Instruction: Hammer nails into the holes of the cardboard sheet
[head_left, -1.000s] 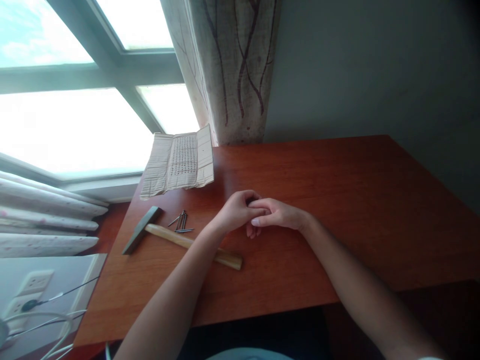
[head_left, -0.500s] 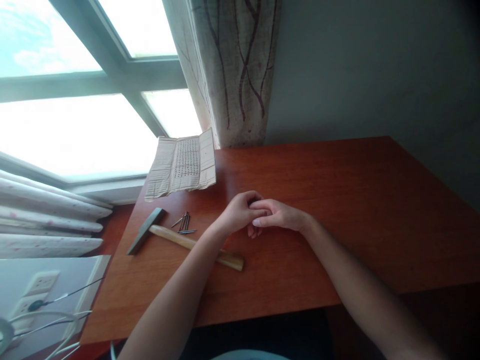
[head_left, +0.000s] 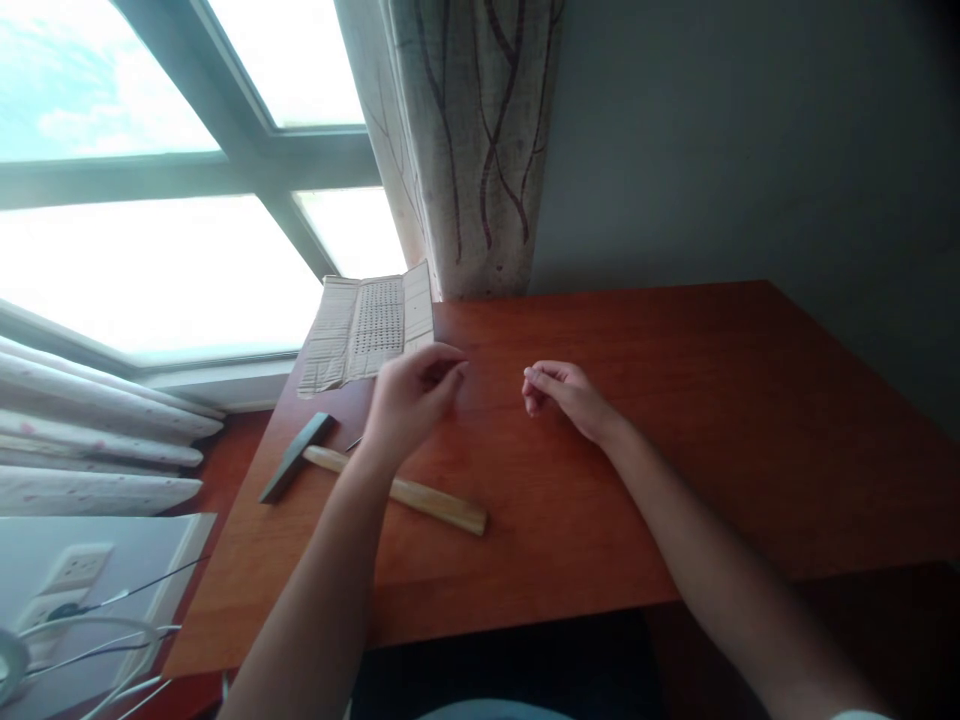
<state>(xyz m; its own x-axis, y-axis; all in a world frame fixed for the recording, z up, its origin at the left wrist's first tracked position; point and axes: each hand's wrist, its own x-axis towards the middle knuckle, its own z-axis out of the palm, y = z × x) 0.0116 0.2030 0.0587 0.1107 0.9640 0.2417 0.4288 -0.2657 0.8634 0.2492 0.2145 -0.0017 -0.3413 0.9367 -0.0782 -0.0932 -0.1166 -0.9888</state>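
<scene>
My left hand (head_left: 409,400) hovers above the red-brown table (head_left: 675,420), just in front of a folded, perforated piece of cardboard (head_left: 367,328). Its fingers are loosely bent with the thumb apart, and nothing shows in them. It covers most of several nails, of which only one tip (head_left: 352,443) shows. My right hand (head_left: 564,393) rests a short way to the right, apart from the left, with its fingers curled in and nothing visible in them. A hammer (head_left: 375,478) with a wooden handle lies on the table under my left forearm, its dark head to the left.
A patterned curtain (head_left: 472,150) hangs at the back of the table beside a bright window (head_left: 150,260). A grey wall (head_left: 750,140) stands behind. Wall sockets and cables (head_left: 67,610) are at the lower left, beyond the table's left edge.
My hands were clasped together at the middle of the table and have come apart. The left has lifted and moved left toward the cardboard, covering the nails; the right has shifted slightly back.
</scene>
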